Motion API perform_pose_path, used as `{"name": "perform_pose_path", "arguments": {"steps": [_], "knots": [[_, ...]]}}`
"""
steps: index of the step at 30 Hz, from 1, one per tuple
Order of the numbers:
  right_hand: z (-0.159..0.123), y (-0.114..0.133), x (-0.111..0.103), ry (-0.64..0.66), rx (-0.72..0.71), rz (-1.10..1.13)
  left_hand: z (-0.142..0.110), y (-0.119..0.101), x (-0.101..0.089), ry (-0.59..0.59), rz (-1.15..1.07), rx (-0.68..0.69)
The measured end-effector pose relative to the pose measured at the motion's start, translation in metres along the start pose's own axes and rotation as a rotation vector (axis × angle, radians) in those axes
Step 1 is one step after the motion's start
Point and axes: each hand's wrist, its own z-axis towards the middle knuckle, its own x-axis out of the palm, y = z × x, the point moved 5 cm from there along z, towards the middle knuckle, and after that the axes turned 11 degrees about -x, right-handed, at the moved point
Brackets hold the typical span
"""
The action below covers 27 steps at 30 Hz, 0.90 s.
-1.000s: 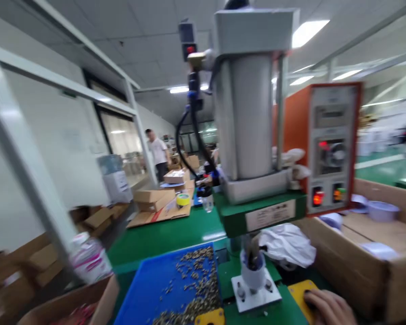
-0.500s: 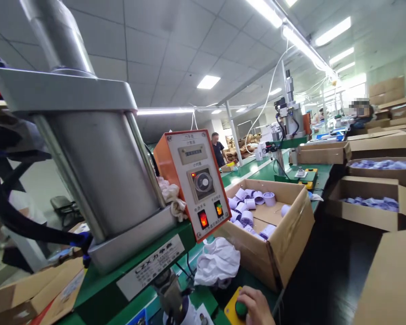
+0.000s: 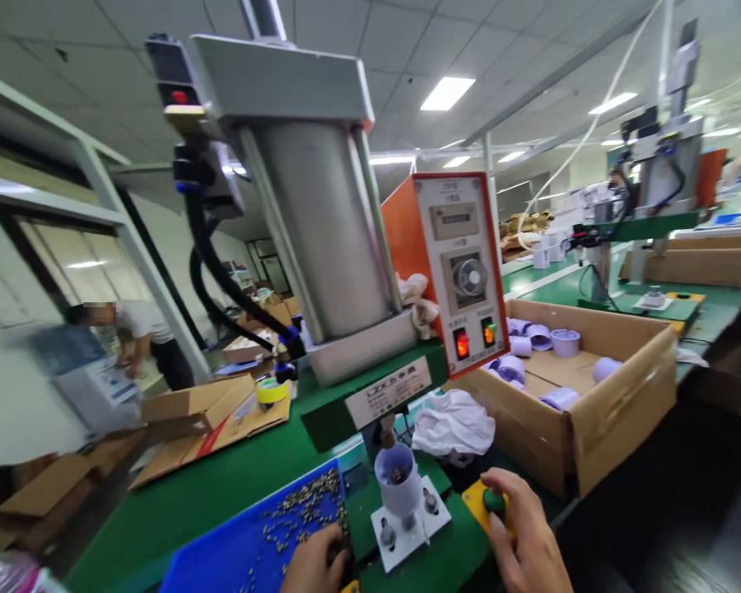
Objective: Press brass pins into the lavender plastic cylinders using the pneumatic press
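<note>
My right hand (image 3: 524, 527) is curled round the green push button (image 3: 495, 501) on a yellow control box (image 3: 477, 499), thumb and forefinger at the button. My left hand (image 3: 314, 563) is at the bottom edge beside the blue tray (image 3: 213, 539) of small metal parts (image 3: 305, 502). Its fingers are bent over something dark with a yellow edge, mostly cut off by the frame. Between the hands, a pale purple plastic cup (image 3: 401, 486) stands upright on a white bolted plate (image 3: 411, 539), beneath the press (image 3: 333, 231). Small metal pieces show inside the cup.
An orange control unit (image 3: 463, 272) with lit switches hangs beside the press. Right of it stands a cardboard box (image 3: 617, 436) of purple cups, with a white cloth bag (image 3: 454, 424) before it. Yellow tape (image 3: 272, 393) lies on cardboard at left. A person (image 3: 148, 338) bends over behind.
The view has swung left and down, bringing the cup, the blue tray and my left hand into sight. My right hand stays at the green button.
</note>
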Motion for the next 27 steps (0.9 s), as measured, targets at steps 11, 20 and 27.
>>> {"name": "perform_pose_path", "arguments": {"steps": [11,20,27], "knots": [[0.065,0.075,0.049,-0.044,0.226,0.678,-0.013,0.003,-0.001,-0.075,-0.01,-0.046],[0.008,0.106,0.022,-0.165,0.144,0.621,-0.008,0.005,0.007,-0.085,-0.083,-0.038],[-0.084,0.102,0.064,0.412,0.422,0.848,-0.006,0.001,0.009,-0.081,-0.088,-0.025]]}}
